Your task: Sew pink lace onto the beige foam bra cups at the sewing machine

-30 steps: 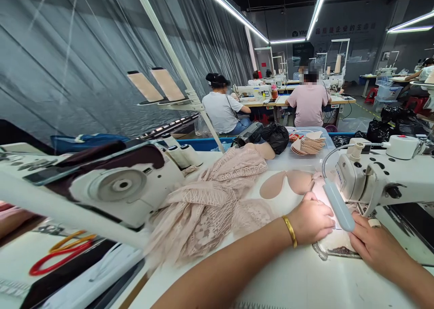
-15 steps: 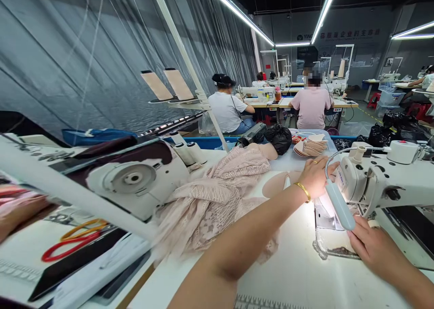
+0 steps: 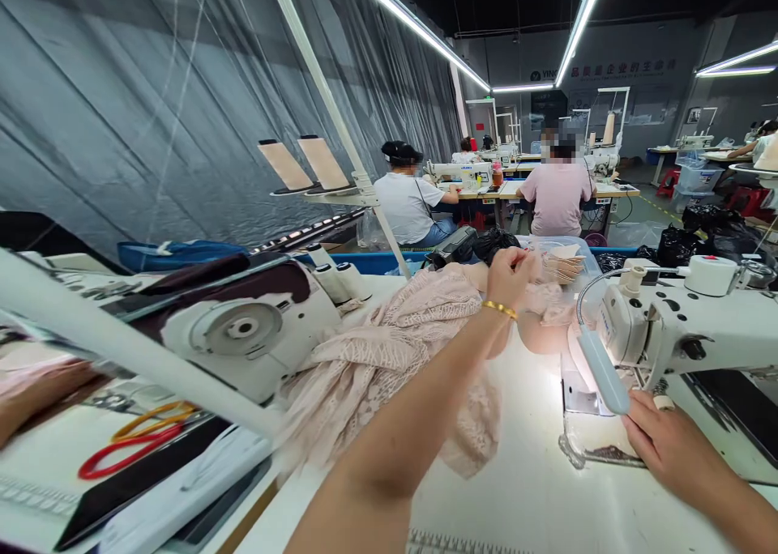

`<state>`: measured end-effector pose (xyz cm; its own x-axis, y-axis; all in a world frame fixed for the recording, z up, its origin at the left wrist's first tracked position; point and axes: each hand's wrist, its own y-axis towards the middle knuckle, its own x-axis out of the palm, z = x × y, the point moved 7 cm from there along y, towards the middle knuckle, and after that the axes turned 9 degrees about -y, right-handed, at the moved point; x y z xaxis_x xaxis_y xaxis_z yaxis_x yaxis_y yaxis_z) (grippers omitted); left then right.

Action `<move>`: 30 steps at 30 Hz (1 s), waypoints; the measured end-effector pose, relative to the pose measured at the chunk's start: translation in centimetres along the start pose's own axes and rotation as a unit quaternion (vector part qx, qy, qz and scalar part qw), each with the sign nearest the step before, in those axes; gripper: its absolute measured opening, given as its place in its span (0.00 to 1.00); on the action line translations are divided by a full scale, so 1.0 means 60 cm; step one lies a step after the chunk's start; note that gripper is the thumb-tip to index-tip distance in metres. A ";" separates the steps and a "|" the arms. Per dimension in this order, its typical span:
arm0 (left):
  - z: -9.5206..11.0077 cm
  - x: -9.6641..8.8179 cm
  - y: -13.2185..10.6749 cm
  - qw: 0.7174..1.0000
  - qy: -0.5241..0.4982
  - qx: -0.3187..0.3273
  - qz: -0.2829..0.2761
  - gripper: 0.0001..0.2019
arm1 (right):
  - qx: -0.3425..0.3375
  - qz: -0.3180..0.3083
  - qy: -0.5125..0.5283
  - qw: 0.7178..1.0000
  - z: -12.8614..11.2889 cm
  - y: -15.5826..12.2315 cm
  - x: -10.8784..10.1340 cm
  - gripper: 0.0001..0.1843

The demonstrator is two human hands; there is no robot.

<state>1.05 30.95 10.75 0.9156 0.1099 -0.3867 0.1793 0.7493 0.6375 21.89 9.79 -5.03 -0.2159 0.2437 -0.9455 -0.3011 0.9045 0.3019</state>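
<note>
Pink lace pinched by the left hand, centre-right, might snag if dragged across cups; right hand, hold unclear.

The person's left hand, a gold bracelet at its wrist, is raised over the worktable, fingertips pinched together at a blurred, pale pink lace piece. A heap of pale lace fabric lies beneath and beside that forearm. The right hand lies low beside the needle area of a white sewing machine, close to the end of a lit gooseneck lamp. Behind the lace piece, a clear bin holds stacked beige cups. Red-handled scissors lie at the left, below another machine. Farther back, two co-workers, one in white and one in pink, sit at sewing tables.
</note>
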 end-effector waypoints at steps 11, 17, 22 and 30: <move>0.095 0.127 -0.351 0.838 0.183 0.256 -0.446 0.05 | 0.002 -0.002 0.017 1.000 -0.015 0.008 -0.022 0.12; 0.100 0.147 -0.327 0.857 0.167 0.276 -0.402 0.07 | -0.002 0.010 0.008 1.000 -0.015 0.007 -0.026 0.12; 0.094 0.156 -0.335 0.877 0.166 0.266 -0.364 0.07 | -0.002 0.004 0.005 1.000 -0.014 0.005 -0.022 0.12; 0.081 0.185 -0.338 0.865 0.215 0.285 -0.351 0.04 | -0.001 0.013 -0.002 1.000 -0.009 0.004 -0.017 0.12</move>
<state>9.33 13.81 -3.23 0.3123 0.0825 -0.9464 0.8983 0.2984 0.3225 21.57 9.55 -3.94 -0.2190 0.2685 -0.9381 -0.2976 0.8972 0.3263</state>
